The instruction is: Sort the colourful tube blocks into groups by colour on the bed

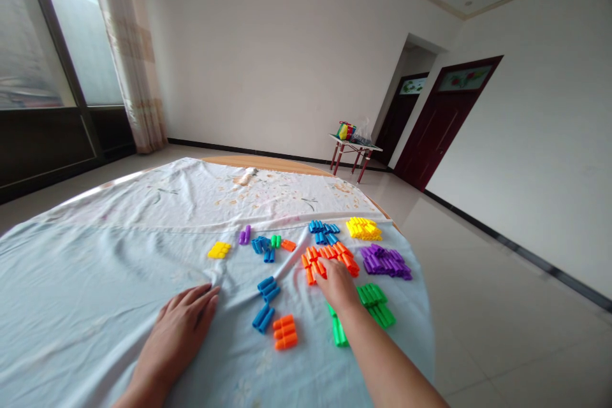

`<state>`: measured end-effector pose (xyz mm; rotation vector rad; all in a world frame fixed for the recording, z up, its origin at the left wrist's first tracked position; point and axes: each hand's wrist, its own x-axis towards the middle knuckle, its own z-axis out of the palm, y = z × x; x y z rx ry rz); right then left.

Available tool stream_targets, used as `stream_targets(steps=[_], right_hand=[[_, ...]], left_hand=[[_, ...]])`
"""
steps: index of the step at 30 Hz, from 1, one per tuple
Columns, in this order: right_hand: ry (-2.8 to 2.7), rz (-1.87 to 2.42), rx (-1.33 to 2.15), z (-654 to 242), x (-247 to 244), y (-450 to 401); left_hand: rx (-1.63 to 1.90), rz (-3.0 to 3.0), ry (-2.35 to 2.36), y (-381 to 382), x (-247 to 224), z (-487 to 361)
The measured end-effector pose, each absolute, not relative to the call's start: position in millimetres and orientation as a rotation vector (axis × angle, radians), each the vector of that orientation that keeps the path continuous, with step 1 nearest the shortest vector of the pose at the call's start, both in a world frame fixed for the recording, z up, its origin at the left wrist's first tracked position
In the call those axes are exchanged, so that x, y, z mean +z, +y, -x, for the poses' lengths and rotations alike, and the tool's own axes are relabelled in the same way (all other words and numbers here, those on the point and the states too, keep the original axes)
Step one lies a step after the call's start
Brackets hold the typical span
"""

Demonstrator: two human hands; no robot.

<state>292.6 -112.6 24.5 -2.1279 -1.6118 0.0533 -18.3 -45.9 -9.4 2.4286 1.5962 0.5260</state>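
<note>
My left hand (179,325) lies flat on the light blue cloth, fingers stretched out and nothing in it. At the pile of orange bullet-shaped plastic pieces (351,261), my right hand (337,284) reaches in with thumb and fingers bent around one orange piece; the fingertips are partly hidden. Between the hands lie blue pieces (268,289) in small groups and an orange group (285,332) placed side by side. Green pieces (375,296) are partly covered by my right forearm. Purple pieces (387,262) are heaped to the right of the orange pile.
Further back are yellow pieces (363,229), a blue pile (324,229), a small yellow group (219,250), purple (245,235), green (276,241) and orange (289,245) pieces. The tablecloth (95,293) has folds. A small table (356,145) with bags stands near the doors.
</note>
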Motion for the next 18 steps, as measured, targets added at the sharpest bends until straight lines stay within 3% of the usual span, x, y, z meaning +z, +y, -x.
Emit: stream_targets(steps=[18], right_hand=[[-1.629,1.912,0.014,-279,39,-129]], left_hand=[[0.514,-2.438,1.611,-43,-12,19]])
